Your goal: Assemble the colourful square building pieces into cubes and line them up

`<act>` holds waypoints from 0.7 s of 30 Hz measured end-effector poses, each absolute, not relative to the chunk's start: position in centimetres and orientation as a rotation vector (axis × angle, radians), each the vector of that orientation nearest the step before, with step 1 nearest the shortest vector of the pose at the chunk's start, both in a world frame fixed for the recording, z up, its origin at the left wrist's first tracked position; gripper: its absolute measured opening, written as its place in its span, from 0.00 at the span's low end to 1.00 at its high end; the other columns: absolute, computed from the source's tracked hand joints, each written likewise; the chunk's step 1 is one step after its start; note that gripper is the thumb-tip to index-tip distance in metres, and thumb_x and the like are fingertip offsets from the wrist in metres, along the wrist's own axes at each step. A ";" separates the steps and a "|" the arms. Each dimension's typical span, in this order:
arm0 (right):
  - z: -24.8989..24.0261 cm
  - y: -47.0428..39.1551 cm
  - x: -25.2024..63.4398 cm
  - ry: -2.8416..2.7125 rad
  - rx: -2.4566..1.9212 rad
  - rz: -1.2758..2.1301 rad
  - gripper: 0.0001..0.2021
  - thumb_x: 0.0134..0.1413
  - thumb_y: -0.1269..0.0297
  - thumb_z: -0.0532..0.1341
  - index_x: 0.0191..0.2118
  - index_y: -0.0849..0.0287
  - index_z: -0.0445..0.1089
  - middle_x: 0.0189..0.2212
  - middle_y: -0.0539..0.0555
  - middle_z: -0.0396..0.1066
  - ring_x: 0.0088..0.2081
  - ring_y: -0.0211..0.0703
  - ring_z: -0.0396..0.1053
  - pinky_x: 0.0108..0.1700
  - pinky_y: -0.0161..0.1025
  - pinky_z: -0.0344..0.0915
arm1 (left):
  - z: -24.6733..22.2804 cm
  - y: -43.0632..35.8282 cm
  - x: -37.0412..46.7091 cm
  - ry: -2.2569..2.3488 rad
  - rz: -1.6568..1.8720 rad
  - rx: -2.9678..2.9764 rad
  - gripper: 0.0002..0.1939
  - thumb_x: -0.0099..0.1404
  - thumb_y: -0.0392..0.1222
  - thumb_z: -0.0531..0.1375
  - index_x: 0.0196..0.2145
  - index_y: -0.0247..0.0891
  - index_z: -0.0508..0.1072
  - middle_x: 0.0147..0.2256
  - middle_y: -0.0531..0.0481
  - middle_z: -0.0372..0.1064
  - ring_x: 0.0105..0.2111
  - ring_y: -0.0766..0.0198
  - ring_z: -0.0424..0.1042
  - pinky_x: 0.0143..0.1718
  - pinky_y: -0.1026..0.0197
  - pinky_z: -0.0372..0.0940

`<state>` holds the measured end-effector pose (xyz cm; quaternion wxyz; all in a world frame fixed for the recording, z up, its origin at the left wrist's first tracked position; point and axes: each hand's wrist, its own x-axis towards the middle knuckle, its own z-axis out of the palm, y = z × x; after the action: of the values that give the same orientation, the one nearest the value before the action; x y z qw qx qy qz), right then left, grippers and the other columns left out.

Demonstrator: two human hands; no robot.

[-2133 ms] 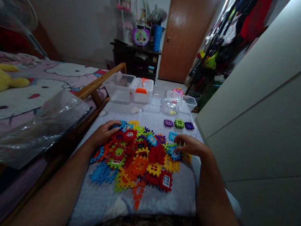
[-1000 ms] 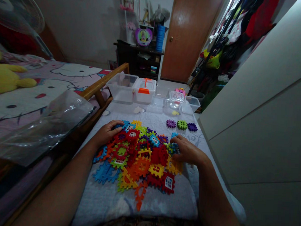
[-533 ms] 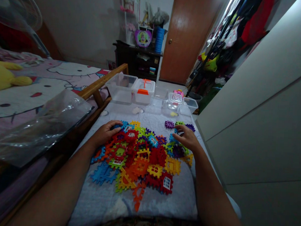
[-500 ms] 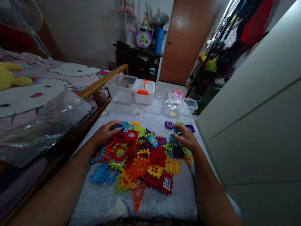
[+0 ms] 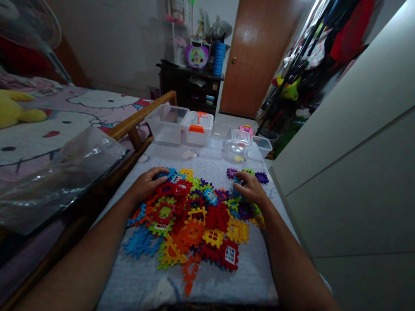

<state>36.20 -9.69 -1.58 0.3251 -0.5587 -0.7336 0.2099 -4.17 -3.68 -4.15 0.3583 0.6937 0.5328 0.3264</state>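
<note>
While both arms reach in over the pale cloth [image 5: 148,287], one orange pointed piece [image 5: 189,275] lies nearest the body, at the front of a heap of cogged plastic pieces [image 5: 193,230]. The heap overlaps too much to count whole; at least five pieces with white window grilles show, two blue, two red and one green.

At the heap's far left edge the left hand [image 5: 148,182] rests with its fingers loosely curved, thumb apart, against blue pieces; it seems to be steadying, gripping nothing that shows. On the far right, the right hand [image 5: 252,188] has thumb and forefinger parted around a blue piece [image 5: 236,189]; whether they pinch it can't be made out. The step in hand looks like picking out or placing that piece, and any lift would call for a firmer pinch and care not to knock the tiles behind.

Just beyond that hand stand three tiles in a row: purple [image 5: 231,173], green [image 5: 248,170], partly covered by the hand, and dark purple [image 5: 261,177].

Farther back are clear containers, apparently five: a large bin [image 5: 167,133], an orange-handled box [image 5: 197,136], a hard-to-read clear tray [image 5: 222,130], a small lidded box [image 5: 240,139] and a tub [image 5: 262,146]. Behind them are one dark cabinet [image 5: 176,79] and one door [image 5: 255,62].
</note>
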 end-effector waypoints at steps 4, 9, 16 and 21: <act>-2.0 -9.5 36.4 -1.959 -1.432 0.527 0.17 0.52 0.57 0.62 0.47 0.58 0.72 0.43 0.57 0.75 0.40 0.47 0.72 0.43 0.43 0.69 | -4.2 -3.7 -3.8 1.399 0.859 1.751 0.33 0.53 0.68 0.62 0.45 0.39 0.77 0.52 0.42 0.74 0.53 0.46 0.71 0.61 0.46 0.60; -2.1 -9.2 36.6 -1.978 -1.421 0.507 0.17 0.53 0.57 0.62 0.47 0.58 0.72 0.43 0.58 0.75 0.41 0.48 0.72 0.43 0.44 0.69 | -4.5 -3.5 -3.4 1.415 0.899 1.754 0.31 0.52 0.67 0.62 0.43 0.39 0.78 0.50 0.42 0.75 0.52 0.46 0.72 0.59 0.46 0.62; -1.9 -8.6 36.9 -2.015 -1.411 0.539 0.17 0.53 0.58 0.62 0.47 0.59 0.72 0.44 0.58 0.75 0.39 0.46 0.72 0.43 0.43 0.69 | -4.4 -3.7 -2.9 1.447 0.889 1.733 0.31 0.54 0.65 0.61 0.45 0.38 0.77 0.50 0.42 0.75 0.49 0.47 0.73 0.56 0.47 0.64; -1.7 -8.3 37.1 -1.978 -1.481 0.517 0.19 0.53 0.56 0.61 0.48 0.59 0.69 0.42 0.57 0.75 0.40 0.46 0.72 0.41 0.41 0.67 | -4.4 -3.8 -2.5 1.449 0.908 1.723 0.31 0.54 0.65 0.61 0.45 0.39 0.77 0.48 0.43 0.76 0.47 0.48 0.74 0.54 0.47 0.65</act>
<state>37.08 -8.25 -1.68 0.3034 -0.5590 -0.7466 0.1951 -2.53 -3.77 -4.45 0.3495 0.6652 0.5592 0.3503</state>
